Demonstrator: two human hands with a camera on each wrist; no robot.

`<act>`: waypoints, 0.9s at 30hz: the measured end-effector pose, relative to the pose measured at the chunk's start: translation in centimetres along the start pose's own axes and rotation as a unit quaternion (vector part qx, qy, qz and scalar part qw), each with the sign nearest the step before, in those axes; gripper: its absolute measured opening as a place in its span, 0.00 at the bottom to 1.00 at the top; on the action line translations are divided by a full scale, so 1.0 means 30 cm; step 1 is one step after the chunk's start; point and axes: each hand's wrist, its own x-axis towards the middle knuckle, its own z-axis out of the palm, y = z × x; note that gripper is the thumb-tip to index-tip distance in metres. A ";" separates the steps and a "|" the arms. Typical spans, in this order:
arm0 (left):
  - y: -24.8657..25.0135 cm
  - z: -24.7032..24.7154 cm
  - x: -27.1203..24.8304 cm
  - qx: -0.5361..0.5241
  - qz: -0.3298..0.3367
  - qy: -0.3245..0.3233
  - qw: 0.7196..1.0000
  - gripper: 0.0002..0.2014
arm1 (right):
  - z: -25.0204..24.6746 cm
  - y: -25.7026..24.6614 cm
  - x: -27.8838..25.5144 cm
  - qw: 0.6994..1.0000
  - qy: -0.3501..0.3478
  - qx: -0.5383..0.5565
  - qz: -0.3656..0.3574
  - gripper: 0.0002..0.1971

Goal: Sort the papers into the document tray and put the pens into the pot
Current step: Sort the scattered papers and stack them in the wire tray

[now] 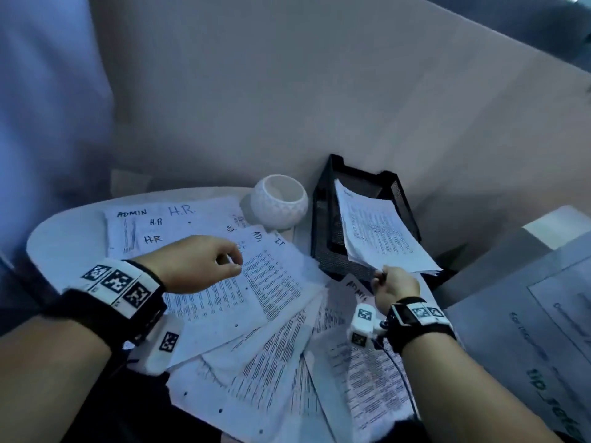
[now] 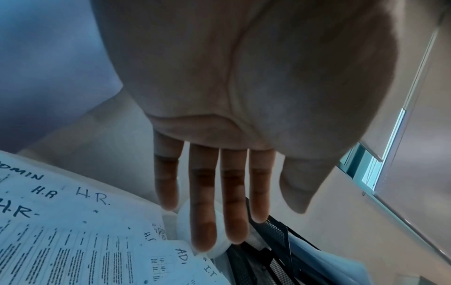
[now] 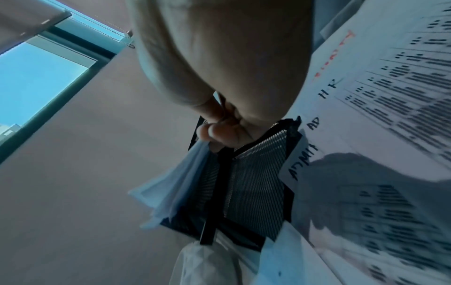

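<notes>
Many printed papers (image 1: 256, 298), some hand-marked ADMIN or H.R., lie fanned over the white table (image 1: 57, 238). A black mesh document tray (image 1: 329, 225) stands at the back right, with a white round pot (image 1: 278, 203) just left of it. My right hand (image 1: 385, 276) pinches the near edge of a paper stack (image 1: 380, 235) that lies slanted over the tray's top; in the right wrist view the fingers (image 3: 219, 133) grip that stack (image 3: 175, 183). My left hand (image 1: 232, 262) hovers over the loose papers, fingers (image 2: 202, 221) extended and holding nothing. I see no pens.
A plain wall rises right behind the tray and pot. A grey surface with a large printed sheet (image 1: 543, 330) sits at the right. The table's curved edge runs along the left and back. A window (image 3: 36, 77) shows in the right wrist view.
</notes>
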 end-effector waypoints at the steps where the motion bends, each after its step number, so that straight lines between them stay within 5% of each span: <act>1: -0.002 0.002 0.006 0.006 0.004 -0.006 1.000 0.09 | 0.029 -0.017 0.018 1.000 0.001 0.002 -0.002 0.08; 11: -0.021 0.005 0.058 -0.001 0.004 -0.018 1.000 0.11 | 0.259 -0.106 0.142 0.999 -0.032 -0.005 -0.044 0.17; 19: -0.038 0.017 0.074 -0.011 0.000 -0.026 1.000 0.10 | 0.193 -0.057 0.086 0.995 -0.081 0.037 -0.050 0.09; 23: -0.031 0.035 0.073 -0.011 -0.003 -0.026 1.000 0.09 | 0.045 0.032 0.079 0.995 0.003 0.016 -0.102 0.05; 27: -0.020 0.074 0.064 -0.001 0.000 -0.037 0.999 0.08 | -0.200 0.180 0.121 0.971 0.136 -0.153 -0.124 0.11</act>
